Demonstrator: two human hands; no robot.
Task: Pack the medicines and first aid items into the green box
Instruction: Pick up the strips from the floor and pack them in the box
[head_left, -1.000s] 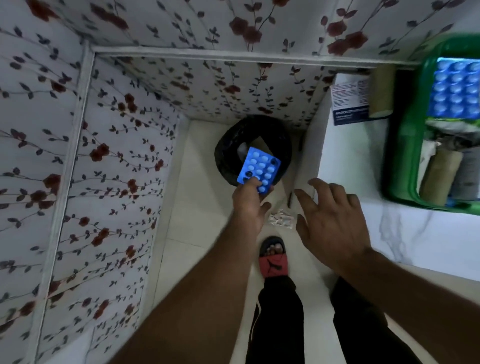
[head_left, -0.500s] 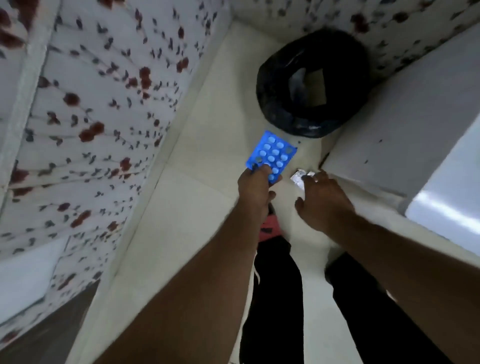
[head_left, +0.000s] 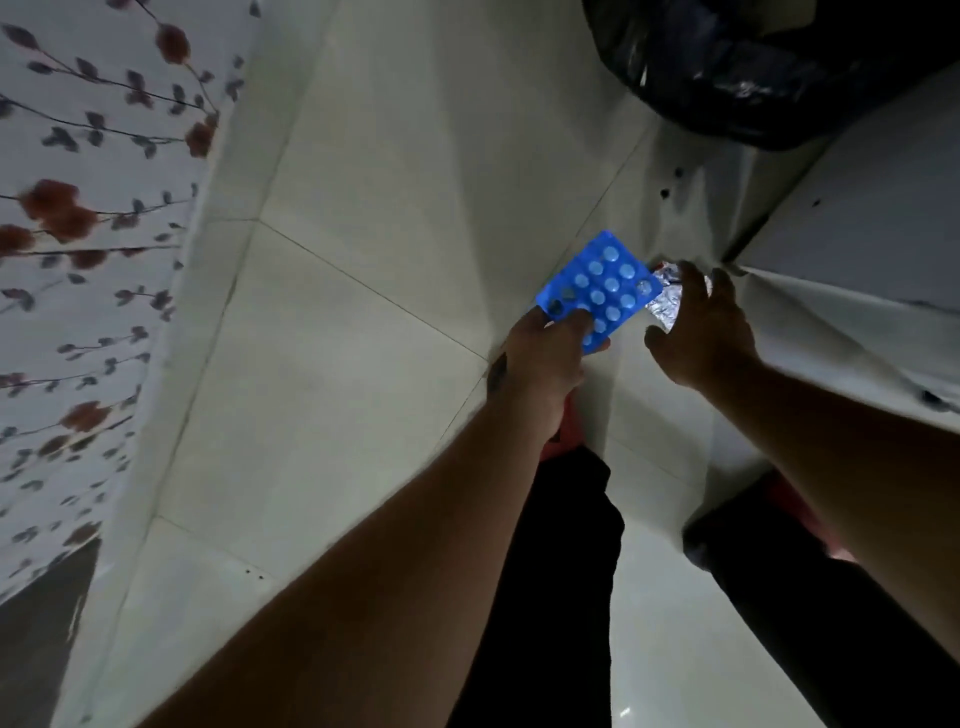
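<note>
My left hand (head_left: 545, 358) pinches a blue blister pack of tablets (head_left: 597, 288) by its lower corner, holding it just above the floor. A crumpled silver foil strip (head_left: 665, 301) lies on the pale floor tiles right beside the blue pack. My right hand (head_left: 701, 332) is down on that strip, fingers curled over its right side; I cannot tell whether it is lifted. The green box is out of view.
A black bin lined with a dark bag (head_left: 769, 67) stands at the top right. A white counter side (head_left: 857, 249) runs along the right. Floral wallpaper (head_left: 88, 208) covers the left wall. My legs and a red sandal (head_left: 561, 441) are below my hands.
I have bent much lower toward the floor. My right hand went from hovering open above the foil strip to closing over it. The green box and countertop left the view.
</note>
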